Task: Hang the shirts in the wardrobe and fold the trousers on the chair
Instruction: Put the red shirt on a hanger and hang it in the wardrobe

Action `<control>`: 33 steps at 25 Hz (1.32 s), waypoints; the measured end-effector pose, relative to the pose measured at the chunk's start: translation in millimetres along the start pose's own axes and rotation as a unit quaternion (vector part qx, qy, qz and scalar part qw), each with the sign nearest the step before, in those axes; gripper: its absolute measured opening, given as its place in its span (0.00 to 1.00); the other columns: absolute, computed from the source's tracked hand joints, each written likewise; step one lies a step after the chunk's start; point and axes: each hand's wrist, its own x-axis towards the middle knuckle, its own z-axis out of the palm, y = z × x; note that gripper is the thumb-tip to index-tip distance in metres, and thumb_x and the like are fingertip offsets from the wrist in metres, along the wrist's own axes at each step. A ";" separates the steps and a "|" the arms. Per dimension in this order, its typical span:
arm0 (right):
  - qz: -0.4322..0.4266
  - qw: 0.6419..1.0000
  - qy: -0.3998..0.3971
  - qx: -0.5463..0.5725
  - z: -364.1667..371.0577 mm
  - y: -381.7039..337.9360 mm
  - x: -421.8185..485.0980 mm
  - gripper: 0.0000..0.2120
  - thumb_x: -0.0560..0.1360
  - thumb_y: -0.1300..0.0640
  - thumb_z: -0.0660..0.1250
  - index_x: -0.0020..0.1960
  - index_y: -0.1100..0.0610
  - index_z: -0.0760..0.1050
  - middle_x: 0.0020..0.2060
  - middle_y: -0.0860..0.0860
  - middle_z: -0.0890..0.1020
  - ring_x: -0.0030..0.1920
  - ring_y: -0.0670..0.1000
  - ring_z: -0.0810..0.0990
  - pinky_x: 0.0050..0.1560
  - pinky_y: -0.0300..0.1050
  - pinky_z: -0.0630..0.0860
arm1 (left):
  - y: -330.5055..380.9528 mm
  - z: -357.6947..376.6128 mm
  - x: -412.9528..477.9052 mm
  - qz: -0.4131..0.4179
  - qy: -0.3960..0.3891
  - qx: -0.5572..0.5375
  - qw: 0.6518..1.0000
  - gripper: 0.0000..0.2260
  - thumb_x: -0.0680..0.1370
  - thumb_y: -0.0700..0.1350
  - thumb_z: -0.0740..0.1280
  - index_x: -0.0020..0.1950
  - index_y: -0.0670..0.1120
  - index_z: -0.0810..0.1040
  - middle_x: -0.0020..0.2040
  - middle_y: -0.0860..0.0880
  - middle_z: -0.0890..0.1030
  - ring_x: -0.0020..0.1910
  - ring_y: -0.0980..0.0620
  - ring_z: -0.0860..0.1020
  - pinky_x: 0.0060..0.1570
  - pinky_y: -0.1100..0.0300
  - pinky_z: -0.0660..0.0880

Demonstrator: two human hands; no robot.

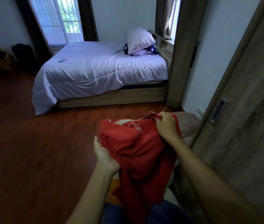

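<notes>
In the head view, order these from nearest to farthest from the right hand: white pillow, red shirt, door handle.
1. red shirt, gripped by the right hand itself.
2. door handle, to the right, on the wooden door.
3. white pillow, far ahead on the bed.

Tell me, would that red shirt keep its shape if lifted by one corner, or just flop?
Probably flop: the red shirt sags in deep folds between the left hand and the right hand, and hangs limp below them. It also looks light, since a mere pinch by the right hand seems enough to hold its top end up.
</notes>
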 end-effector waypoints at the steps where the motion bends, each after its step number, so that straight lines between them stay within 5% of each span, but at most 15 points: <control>1: 0.022 0.998 0.014 0.064 -4.0 -0.6 -0.4 0.04 0.77 0.60 0.61 0.49 0.59 0.75 0.47 0.54 0.79 0.48 0.52 0.76 0.45 0.40 0.70 | 0.8 0.8 -2.3 -0.008 -0.007 -0.003 1.000 0.12 0.72 0.41 0.62 0.54 0.45 0.77 0.44 0.44 0.77 0.32 0.51 0.71 0.33 0.62 0.68; 4: 0.110 0.955 0.060 0.269 -12.6 -2.6 -3.8 0.02 0.77 0.59 0.62 0.48 0.55 0.73 0.42 0.48 0.79 0.43 0.47 0.77 0.39 0.36 0.69 | 1.1 -3.7 -9.3 -0.033 -0.032 -0.012 0.999 0.15 0.72 0.40 0.62 0.59 0.42 0.76 0.38 0.46 0.77 0.32 0.49 0.73 0.31 0.62 0.70; 7: 0.197 0.842 0.086 0.495 -24.7 -8.9 -3.4 0.12 0.76 0.68 0.57 0.44 0.53 0.73 0.41 0.51 0.78 0.42 0.50 0.76 0.40 0.39 0.72 | 3.3 0.2 -25.3 -0.040 -0.038 -0.027 0.998 0.16 0.72 0.40 0.63 0.59 0.41 0.72 0.44 0.42 0.77 0.38 0.45 0.76 0.30 0.63 0.75; 10: 0.195 0.773 0.048 0.602 -45.8 -21.8 -10.8 0.15 0.73 0.73 0.53 0.40 0.57 0.72 0.36 0.53 0.76 0.36 0.49 0.75 0.37 0.39 0.73 | 9.4 8.0 -40.5 0.075 0.041 0.174 0.981 0.32 0.67 0.42 0.68 0.70 0.45 0.63 0.63 0.40 0.72 0.59 0.39 0.73 0.57 0.48 0.73; 13: 0.146 0.801 0.030 0.580 -61.7 -35.5 -27.9 0.11 0.72 0.73 0.62 0.40 0.59 0.76 0.34 0.53 0.77 0.36 0.49 0.76 0.41 0.39 0.73 | 18.7 22.4 -70.6 0.241 -0.114 0.277 0.923 0.30 0.69 0.40 0.68 0.70 0.49 0.64 0.65 0.48 0.69 0.60 0.51 0.71 0.60 0.54 0.72; 15: 0.094 0.870 0.035 0.483 -68.1 -41.4 -38.1 0.08 0.70 0.69 0.70 0.43 0.58 0.79 0.37 0.51 0.80 0.41 0.49 0.79 0.47 0.41 0.76 | 17.0 33.0 -86.0 0.244 -0.275 0.288 0.885 0.26 0.74 0.38 0.68 0.70 0.48 0.66 0.65 0.53 0.70 0.58 0.59 0.70 0.57 0.65 0.69; 17: 0.034 0.924 0.042 0.379 -79.5 -48.1 -48.6 0.08 0.70 0.64 0.72 0.48 0.56 0.81 0.41 0.47 0.82 0.46 0.46 0.80 0.52 0.39 0.76 | 9.8 38.9 -90.6 0.262 -0.336 0.295 0.855 0.22 0.76 0.42 0.68 0.68 0.48 0.68 0.63 0.55 0.71 0.62 0.59 0.69 0.60 0.63 0.66; 22: -0.073 0.952 0.076 0.286 -118.8 -67.3 -73.4 0.04 0.74 0.60 0.70 0.45 0.54 0.82 0.38 0.42 0.82 0.40 0.35 0.79 0.45 0.28 0.72 | 7.7 51.3 -90.4 0.312 -0.341 0.275 0.843 0.16 0.74 0.53 0.69 0.61 0.52 0.75 0.59 0.55 0.79 0.59 0.57 0.76 0.60 0.56 0.72; 26: -0.108 0.934 0.136 0.312 -145.4 -77.4 -90.9 0.05 0.75 0.60 0.67 0.46 0.57 0.82 0.39 0.44 0.83 0.40 0.35 0.79 0.45 0.28 0.71 | 12.3 56.4 -100.6 0.367 -0.269 0.321 0.830 0.03 0.73 0.48 0.69 0.40 0.51 0.78 0.35 0.53 0.81 0.39 0.54 0.81 0.42 0.54 0.76; 30: -0.111 0.904 0.233 0.340 -174.0 -76.6 -106.3 0.06 0.77 0.59 0.65 0.47 0.58 0.81 0.41 0.45 0.83 0.43 0.36 0.79 0.48 0.29 0.72 | 17.7 36.9 -99.3 0.388 -0.207 0.393 0.808 0.10 0.72 0.42 0.66 0.31 0.50 0.73 0.28 0.51 0.75 0.37 0.44 0.80 0.35 0.54 0.72; 33: -0.095 0.884 0.293 0.352 -190.2 -74.2 -120.4 0.06 0.77 0.58 0.65 0.48 0.57 0.81 0.42 0.46 0.83 0.44 0.39 0.80 0.49 0.32 0.74 | 37.4 17.5 -107.1 0.370 -0.234 0.327 0.837 0.13 0.75 0.38 0.62 0.34 0.50 0.76 0.29 0.49 0.76 0.31 0.47 0.78 0.31 0.56 0.73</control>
